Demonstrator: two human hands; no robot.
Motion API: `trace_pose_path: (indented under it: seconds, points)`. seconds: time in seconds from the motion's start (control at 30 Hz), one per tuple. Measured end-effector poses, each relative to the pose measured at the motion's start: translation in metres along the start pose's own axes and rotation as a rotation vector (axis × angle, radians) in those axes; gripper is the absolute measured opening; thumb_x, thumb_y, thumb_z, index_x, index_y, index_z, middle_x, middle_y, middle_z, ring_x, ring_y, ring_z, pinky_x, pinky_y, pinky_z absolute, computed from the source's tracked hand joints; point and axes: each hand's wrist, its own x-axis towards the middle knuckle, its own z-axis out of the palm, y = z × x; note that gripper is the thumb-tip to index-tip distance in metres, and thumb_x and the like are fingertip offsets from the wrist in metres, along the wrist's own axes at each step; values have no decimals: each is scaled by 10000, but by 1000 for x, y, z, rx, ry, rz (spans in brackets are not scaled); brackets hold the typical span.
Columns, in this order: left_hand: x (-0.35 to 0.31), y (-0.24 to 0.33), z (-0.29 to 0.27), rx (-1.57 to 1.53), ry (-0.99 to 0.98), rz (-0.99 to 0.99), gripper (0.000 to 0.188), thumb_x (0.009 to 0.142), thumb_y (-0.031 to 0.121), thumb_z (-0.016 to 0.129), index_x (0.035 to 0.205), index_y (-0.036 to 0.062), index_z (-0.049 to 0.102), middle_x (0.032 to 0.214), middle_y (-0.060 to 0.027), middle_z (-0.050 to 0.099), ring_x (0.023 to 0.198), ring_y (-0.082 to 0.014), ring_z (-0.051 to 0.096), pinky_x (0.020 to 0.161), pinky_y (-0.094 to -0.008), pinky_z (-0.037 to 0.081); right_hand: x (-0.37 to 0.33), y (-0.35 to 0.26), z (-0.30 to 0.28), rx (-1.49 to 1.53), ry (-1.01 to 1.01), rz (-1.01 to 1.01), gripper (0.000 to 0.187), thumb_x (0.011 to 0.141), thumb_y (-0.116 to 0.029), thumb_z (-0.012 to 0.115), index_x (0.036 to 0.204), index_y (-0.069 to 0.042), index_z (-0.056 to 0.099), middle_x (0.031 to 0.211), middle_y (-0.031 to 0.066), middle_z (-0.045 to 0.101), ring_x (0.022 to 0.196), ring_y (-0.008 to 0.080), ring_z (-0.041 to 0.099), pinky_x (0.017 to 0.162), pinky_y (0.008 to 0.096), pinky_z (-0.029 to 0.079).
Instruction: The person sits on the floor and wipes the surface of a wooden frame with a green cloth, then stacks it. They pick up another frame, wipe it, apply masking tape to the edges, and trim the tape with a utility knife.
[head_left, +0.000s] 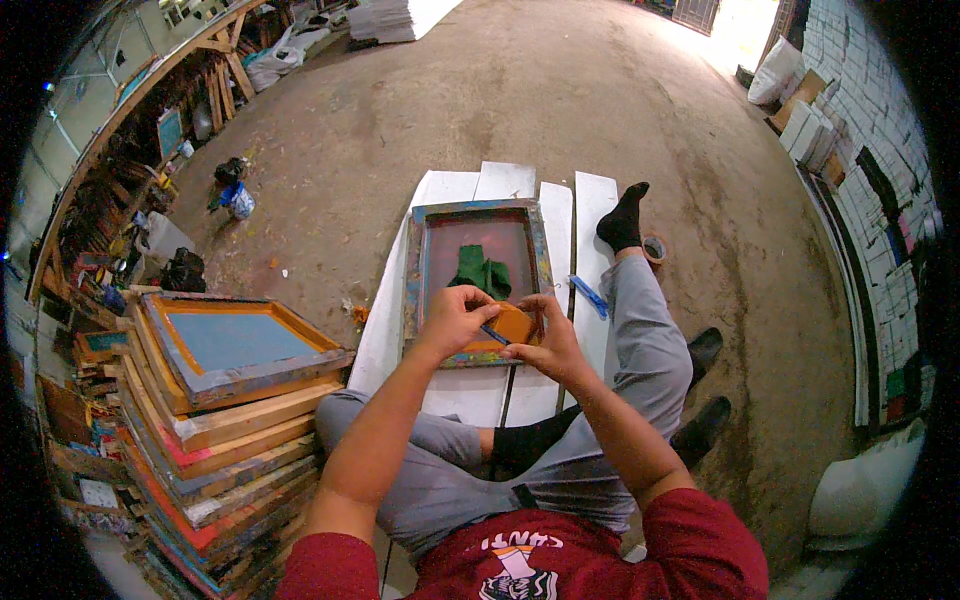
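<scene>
I sit on the floor with a wooden printing screen frame (414, 262) lying on white boards (505, 181) before me. A green rag (482, 270) lies inside the frame on its reddish mesh. My left hand (452, 318) and my right hand (545, 335) meet over the frame's near edge. Together they hold an orange-brown piece, tape or a small card, (514, 325) against that edge. A thin blue tool (494, 335) pokes out between my hands.
A tall stack of paint-stained screen frames (225, 400) stands at my left. A blue strip (590, 297) lies on the board by my right leg, and a tape roll (655, 248) beyond my foot. Shelves and clutter line the left wall; white stacks line the right.
</scene>
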Motion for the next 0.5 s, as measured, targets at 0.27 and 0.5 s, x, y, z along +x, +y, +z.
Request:
trace_pose_path:
  seconds: [0.27, 0.5]
  points:
    - [-1, -2, -5, -74, -27, -166, 230, 944, 186, 795, 968, -40, 760, 844, -98, 762, 758, -144, 703, 693, -327, 572, 10, 16, -16, -413, -13, -242, 591, 661, -53, 872, 1194, -69, 617, 1039, 140, 667, 962, 340, 661, 851, 397, 537]
    - [-3, 0, -5, -428, -29, -284, 203, 944, 167, 803, 970, -24, 739, 838, -66, 744, 735, -130, 687, 681, -302, 580, 25, 20, -27, -367, -51, -254, 558, 607, 8, 839, 1126, -56, 646, 990, 144, 648, 942, 376, 655, 798, 412, 548]
